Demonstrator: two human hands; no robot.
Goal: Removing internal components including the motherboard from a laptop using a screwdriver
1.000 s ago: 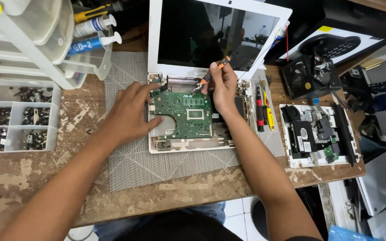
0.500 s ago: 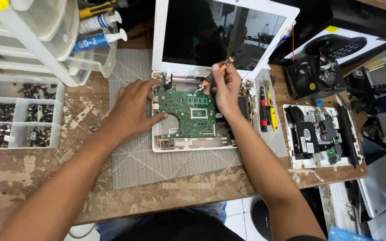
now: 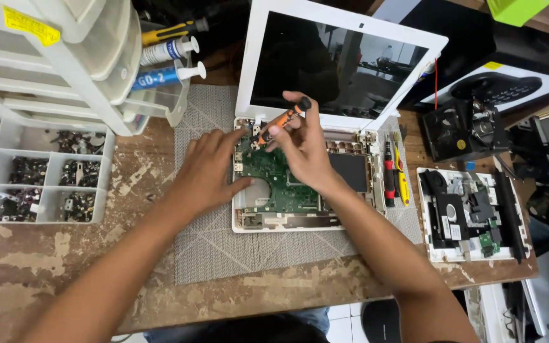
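Between the right hand's [image 3: 306, 149] fingertips sits a small orange screwdriver [image 3: 279, 121], pinched along its shaft, with the forefinger curled over the black cap at its top end. Long axis: slanted, cap up and toward the screen [image 3: 338, 63], tip down and to the left of the fingers. Tip meets the green board [image 3: 274, 184] at its upper-left corner, just beyond the thumb; actual contact point too small to confirm.

Left hand [image 3: 208, 171]: fingers spread, flat, gripping nothing. Palm and thumb press on the left edge of the white laptop base [image 3: 287, 222]; fingertips reach toward the same upper-left corner. Driver tip lies just right of those fingertips, near but apart.

Nearer hand to the tool tip: right, which holds it. Left fingertips are close by, serving as a brace on the chassis as far as can be judged.

Board lies under and below the right fingers, inside the open base, which rests on a grey mat [image 3: 223, 254].

Around:
- Right of the right wrist, beside the base: red and yellow drivers [image 3: 395, 171] lying lengthwise, handles away from the person.
- Further right: a white tray [image 3: 433, 254] with removed parts.
- Left of the left hand, well apart: clear compartment box [image 3: 39, 171] with small dark hardware.
- Above the left fingers: syringes [image 3: 166, 63] in a plastic bin.
- Worn wooden bench [image 3: 65, 273] under all.
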